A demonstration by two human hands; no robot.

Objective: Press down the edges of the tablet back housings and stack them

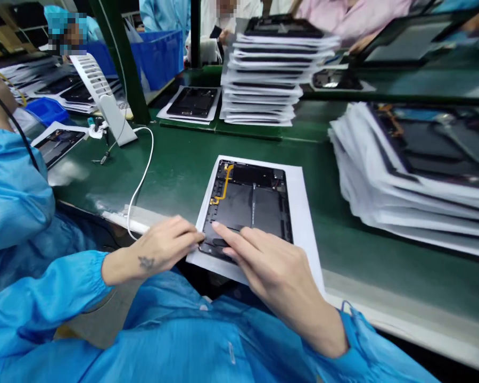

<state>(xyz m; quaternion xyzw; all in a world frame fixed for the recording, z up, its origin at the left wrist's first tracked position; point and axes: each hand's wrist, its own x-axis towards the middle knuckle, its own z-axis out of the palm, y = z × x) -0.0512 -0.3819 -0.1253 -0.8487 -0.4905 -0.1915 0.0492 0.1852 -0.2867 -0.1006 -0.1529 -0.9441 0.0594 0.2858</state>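
Note:
An opened tablet housing (237, 205) with dark internal parts and a yellow flex cable (225, 183) lies on a white sheet (305, 213) at the table's near edge. My left hand (159, 246) has its fingers pressed together at the housing's lower left corner; whatever they pinch is too small to make out. Over the lower part of the housing, my right hand (269, 260) is closed round a thin dark tool (219, 242), most of it hidden by the fingers.
A tall stack of housings and white sheets (263, 80) stands behind, another stack (367, 181) at right. A white stand (112, 109) with a cable is at left. A co-worker's blue sleeve (11, 197) is at far left. Blue bins (155, 58) and people are beyond.

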